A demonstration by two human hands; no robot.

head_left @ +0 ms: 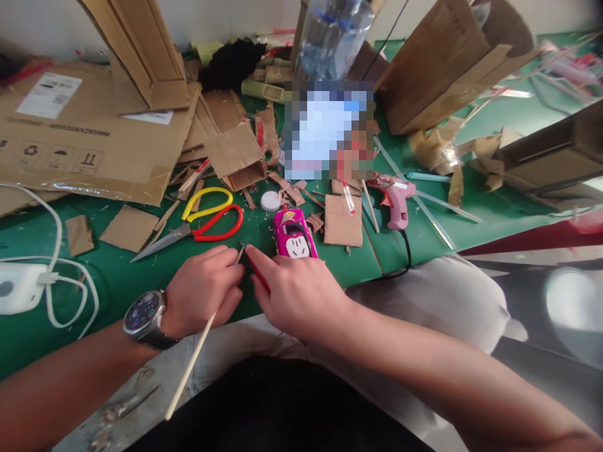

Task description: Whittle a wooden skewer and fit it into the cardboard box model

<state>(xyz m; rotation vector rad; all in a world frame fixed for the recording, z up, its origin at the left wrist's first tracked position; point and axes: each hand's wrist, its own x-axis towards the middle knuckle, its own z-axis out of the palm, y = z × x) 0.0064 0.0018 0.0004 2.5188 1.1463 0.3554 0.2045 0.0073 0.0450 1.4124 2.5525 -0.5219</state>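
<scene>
My left hand (202, 292), with a watch on its wrist, is closed around a thin pale wooden stick (191, 364) that slants down toward my lap. My right hand (294, 292) is closed on a small red-handled tool (257, 271), whose tip meets the upper end of the stick near the front edge of the green mat (117, 276). Just beyond my right hand lies a pink socket adapter (294, 235).
Yellow-and-red scissors (198, 220) lie left of the adapter. A pink glue gun (398, 204) with a black cord sits to the right. Cardboard scraps, boxes (438, 69), a water bottle (332, 37) and a white charger (19, 289) crowd the mat.
</scene>
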